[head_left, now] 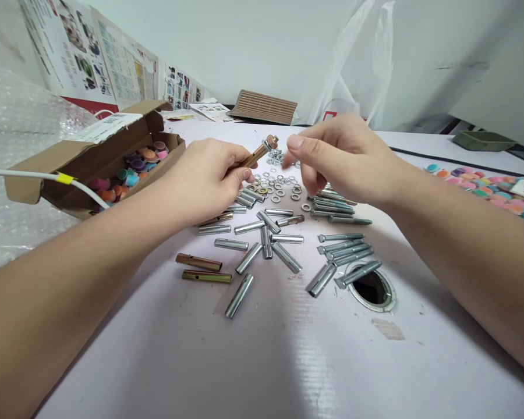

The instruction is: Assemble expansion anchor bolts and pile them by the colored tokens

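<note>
My left hand (213,177) grips a brass-coloured expansion bolt (258,153) by its sleeve, tilted up to the right, with a washer and nut at its upper end. Just right of that nut, my right hand (332,152) hovers with thumb and fingers apart and nothing visible in it. Below the hands lie loose washers (276,199) and, behind them, nuts (276,156). Silver metal sleeves (287,257) are scattered over the middle of the table. Two brass-coloured sleeves (206,276) lie at the left. Silver bolts (347,251) are grouped under my right forearm.
On the left stands an open cardboard box (157,131) of colourful caps, with a white cable (39,173) across it. A round cable hole (375,291) opens in the white table (262,361). More coloured pieces (475,185) lie at right. A plastic bag (353,64) hangs behind.
</note>
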Available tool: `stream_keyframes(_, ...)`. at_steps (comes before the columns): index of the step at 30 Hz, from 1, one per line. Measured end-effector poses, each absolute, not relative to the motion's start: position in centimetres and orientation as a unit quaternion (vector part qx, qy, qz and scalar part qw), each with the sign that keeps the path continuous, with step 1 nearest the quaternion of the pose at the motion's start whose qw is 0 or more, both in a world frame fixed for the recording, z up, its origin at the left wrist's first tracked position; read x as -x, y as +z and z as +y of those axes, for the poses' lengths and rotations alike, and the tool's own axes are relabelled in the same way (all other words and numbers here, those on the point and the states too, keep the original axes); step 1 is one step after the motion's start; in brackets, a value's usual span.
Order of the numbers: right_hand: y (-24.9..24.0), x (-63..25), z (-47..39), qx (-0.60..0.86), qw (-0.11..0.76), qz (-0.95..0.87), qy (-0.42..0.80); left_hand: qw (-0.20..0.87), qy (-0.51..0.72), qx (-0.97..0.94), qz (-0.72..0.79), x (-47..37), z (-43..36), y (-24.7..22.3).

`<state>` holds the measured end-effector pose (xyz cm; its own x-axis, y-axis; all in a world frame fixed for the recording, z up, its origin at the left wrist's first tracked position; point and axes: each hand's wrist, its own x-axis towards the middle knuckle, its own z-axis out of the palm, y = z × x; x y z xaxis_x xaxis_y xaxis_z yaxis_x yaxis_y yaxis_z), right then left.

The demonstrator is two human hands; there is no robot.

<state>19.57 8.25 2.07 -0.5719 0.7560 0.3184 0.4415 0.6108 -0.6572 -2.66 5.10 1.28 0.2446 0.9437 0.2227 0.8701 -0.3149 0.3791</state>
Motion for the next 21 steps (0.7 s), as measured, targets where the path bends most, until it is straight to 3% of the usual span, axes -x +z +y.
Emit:
stream_keyframes(9, 2.09, -19.36, 8.0, 0.392, 0.261, -0.861, 0.193, 0.063, 0.167, -0.801, 0.572, 1.59, 4.43, 1.88)
stream_keyframes(15, 2.22, -19.0, 7.73, 0.392, 0.295, -0.851, 0.187, 0.051, 0.172, -0.795, 0.579, 1.58, 4.34, 1.87)
stream_keyframes(21, 2.04, -18.86, 8.01, 0.402, 0.25, -0.872, 0.125, 0.062, 0.174, -0.798, 0.573, 1.53, 4.32, 1.95)
